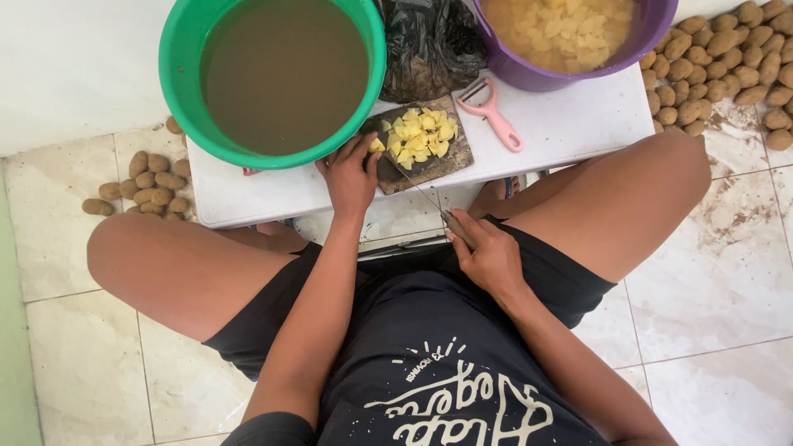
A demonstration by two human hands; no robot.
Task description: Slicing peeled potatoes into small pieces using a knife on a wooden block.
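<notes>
**Inspector:** Presently, position of the hands?

**Assistant:** The left hand (351,175) rests on the near-left edge of the small dark wooden cutting board (446,162), fingers curled and pinching a pale yellow potato piece (377,145). The right hand (486,252) sits lower, above the lap, fingers clenched around the handle of a thin-bladed kitchen knife (429,198); the blade slants up toward the board.

**Inspector:** And the cut material?

**Assistant:** A heap of yellow potato slices (423,135) lies in the middle of the board. The board stands on a low white plastic table (578,124), between the person's bare knees.

**Inspector:** Surrounding items?

**Assistant:** A round green plastic basin of murky brown water (281,74) sits on the table's left part, just beside the board. A purple plastic basin holding peeled pale potato pieces in water (570,37) sits at the far right. A pink-handled peeler (491,111) lies on the table right of the board. A crumpled black plastic bag (429,45) lies between the basins. Unpeeled brown potatoes are piled on the tiled floor at the upper right (727,58), with a smaller group at the left (149,186).
</notes>
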